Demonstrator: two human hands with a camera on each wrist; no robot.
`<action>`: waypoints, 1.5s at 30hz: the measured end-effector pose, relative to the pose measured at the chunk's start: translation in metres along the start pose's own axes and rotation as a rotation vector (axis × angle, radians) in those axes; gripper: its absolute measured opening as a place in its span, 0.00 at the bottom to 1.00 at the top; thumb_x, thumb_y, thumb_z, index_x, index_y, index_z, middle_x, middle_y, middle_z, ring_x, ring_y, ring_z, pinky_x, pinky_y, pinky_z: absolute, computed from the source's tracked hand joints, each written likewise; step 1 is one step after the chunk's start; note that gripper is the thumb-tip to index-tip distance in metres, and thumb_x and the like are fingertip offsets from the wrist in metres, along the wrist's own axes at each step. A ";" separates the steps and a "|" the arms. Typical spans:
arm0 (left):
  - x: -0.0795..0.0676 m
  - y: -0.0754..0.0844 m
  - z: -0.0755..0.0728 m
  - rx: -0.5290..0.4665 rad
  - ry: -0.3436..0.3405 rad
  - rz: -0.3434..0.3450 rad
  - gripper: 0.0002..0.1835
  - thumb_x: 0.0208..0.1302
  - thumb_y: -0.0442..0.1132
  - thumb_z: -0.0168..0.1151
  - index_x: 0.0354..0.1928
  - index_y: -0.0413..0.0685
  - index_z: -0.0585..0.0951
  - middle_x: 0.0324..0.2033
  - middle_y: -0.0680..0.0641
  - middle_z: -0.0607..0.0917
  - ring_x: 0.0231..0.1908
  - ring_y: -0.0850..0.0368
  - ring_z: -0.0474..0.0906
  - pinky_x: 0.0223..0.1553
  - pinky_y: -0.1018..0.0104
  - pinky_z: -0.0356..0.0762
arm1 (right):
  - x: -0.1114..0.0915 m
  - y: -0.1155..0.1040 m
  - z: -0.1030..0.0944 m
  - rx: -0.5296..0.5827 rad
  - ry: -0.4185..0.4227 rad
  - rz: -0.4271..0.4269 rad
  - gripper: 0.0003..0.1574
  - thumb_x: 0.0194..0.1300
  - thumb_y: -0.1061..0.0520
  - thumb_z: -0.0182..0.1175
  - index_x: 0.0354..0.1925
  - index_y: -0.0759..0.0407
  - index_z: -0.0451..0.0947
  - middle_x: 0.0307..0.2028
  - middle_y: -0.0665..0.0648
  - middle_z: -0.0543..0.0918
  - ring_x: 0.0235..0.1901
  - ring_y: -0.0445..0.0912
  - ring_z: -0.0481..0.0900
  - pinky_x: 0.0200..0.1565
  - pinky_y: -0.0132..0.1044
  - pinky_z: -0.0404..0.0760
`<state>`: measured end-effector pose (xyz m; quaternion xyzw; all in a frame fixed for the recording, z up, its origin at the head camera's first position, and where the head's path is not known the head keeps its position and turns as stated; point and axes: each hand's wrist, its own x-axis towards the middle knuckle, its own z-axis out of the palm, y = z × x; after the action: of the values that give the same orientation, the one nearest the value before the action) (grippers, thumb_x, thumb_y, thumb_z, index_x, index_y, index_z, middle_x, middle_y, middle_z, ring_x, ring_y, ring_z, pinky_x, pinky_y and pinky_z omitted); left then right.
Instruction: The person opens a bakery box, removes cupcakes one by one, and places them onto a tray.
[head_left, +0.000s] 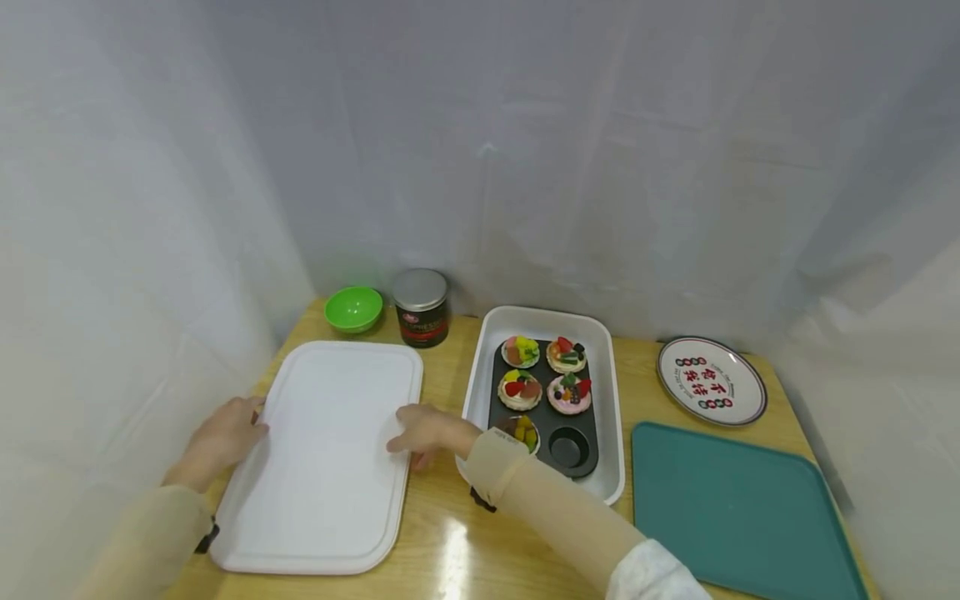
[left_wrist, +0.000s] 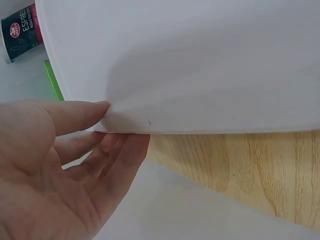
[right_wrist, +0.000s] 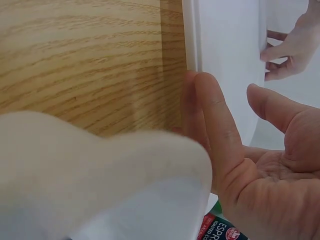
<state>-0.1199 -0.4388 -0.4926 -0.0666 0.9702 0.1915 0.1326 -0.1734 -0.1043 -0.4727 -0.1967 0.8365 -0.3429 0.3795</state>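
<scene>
Board [head_left: 322, 458] | left fingers [left_wrist: 131, 150] pinching 1 edge | right fingers [right_wrist: 220, 125] apart, touching opposite edge | wood strip [head_left: 444, 379] (narrow) beside bin [head_left: 551, 323]

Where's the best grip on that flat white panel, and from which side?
Probably the rims of the white panel's long edges, one hand from each side: it's broad and flat, with a slim edge. The left hand pinches the left edge, thumb on top; the right hand touches the opposite one.

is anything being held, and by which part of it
The white panel: the left hand pinches its left long edge. The right hand is at its right edge; whether it grips cannot be told.
</scene>
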 end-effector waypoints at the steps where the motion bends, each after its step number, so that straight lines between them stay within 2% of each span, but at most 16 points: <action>1: 0.001 0.000 0.001 0.002 0.001 -0.005 0.32 0.73 0.35 0.55 0.71 0.19 0.65 0.48 0.27 0.79 0.46 0.35 0.77 0.48 0.39 0.79 | 0.000 0.000 0.001 -0.002 0.000 0.001 0.46 0.74 0.57 0.63 0.80 0.67 0.56 0.74 0.71 0.70 0.35 0.61 0.90 0.44 0.50 0.92; 12: 0.008 -0.006 0.009 -0.010 -0.003 -0.060 0.29 0.72 0.34 0.56 0.69 0.20 0.68 0.51 0.26 0.81 0.48 0.35 0.78 0.50 0.38 0.80 | 0.005 0.002 0.009 -0.033 0.017 0.007 0.45 0.74 0.53 0.64 0.80 0.66 0.58 0.72 0.69 0.73 0.37 0.59 0.90 0.40 0.46 0.92; 17: 0.010 -0.008 0.016 -0.012 0.010 -0.046 0.30 0.71 0.34 0.56 0.69 0.20 0.68 0.57 0.22 0.79 0.56 0.26 0.77 0.58 0.31 0.77 | 0.008 0.003 0.011 -0.087 0.033 0.005 0.41 0.74 0.53 0.64 0.77 0.65 0.62 0.64 0.68 0.79 0.34 0.57 0.89 0.38 0.44 0.92; 23: 0.010 -0.008 0.018 0.004 0.023 -0.046 0.29 0.71 0.34 0.56 0.68 0.20 0.69 0.61 0.19 0.76 0.62 0.20 0.72 0.63 0.28 0.73 | 0.010 0.000 0.015 -0.172 0.050 0.010 0.37 0.75 0.52 0.63 0.74 0.65 0.66 0.63 0.65 0.80 0.34 0.53 0.88 0.37 0.40 0.91; 33: 0.010 -0.006 0.019 0.022 0.031 -0.043 0.29 0.70 0.34 0.55 0.67 0.20 0.70 0.63 0.19 0.75 0.63 0.19 0.71 0.62 0.28 0.73 | 0.008 -0.002 0.015 -0.188 0.095 -0.007 0.35 0.74 0.54 0.62 0.72 0.68 0.70 0.68 0.66 0.77 0.34 0.54 0.88 0.36 0.41 0.91; 40: 0.009 -0.003 0.020 0.039 0.050 -0.022 0.26 0.69 0.34 0.54 0.63 0.21 0.73 0.61 0.19 0.76 0.61 0.19 0.72 0.60 0.28 0.75 | 0.008 -0.003 0.014 -0.232 0.097 0.000 0.29 0.75 0.52 0.61 0.67 0.67 0.73 0.52 0.62 0.83 0.32 0.50 0.85 0.34 0.38 0.90; 43: 0.008 -0.002 0.021 0.043 0.059 -0.029 0.23 0.69 0.33 0.54 0.60 0.22 0.75 0.59 0.20 0.78 0.59 0.20 0.74 0.58 0.29 0.76 | 0.009 -0.003 0.014 -0.252 0.096 0.009 0.28 0.76 0.52 0.61 0.66 0.65 0.74 0.50 0.60 0.83 0.31 0.48 0.84 0.34 0.37 0.90; 45: 0.008 -0.002 0.022 0.045 0.062 -0.037 0.21 0.69 0.32 0.55 0.58 0.23 0.76 0.57 0.21 0.79 0.57 0.20 0.76 0.55 0.30 0.78 | 0.008 -0.004 0.014 -0.252 0.095 0.014 0.29 0.76 0.52 0.61 0.67 0.65 0.73 0.52 0.60 0.83 0.32 0.49 0.85 0.35 0.38 0.90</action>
<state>-0.1221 -0.4327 -0.5152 -0.0874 0.9765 0.1652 0.1075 -0.1675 -0.1180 -0.4809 -0.2206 0.8914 -0.2414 0.3139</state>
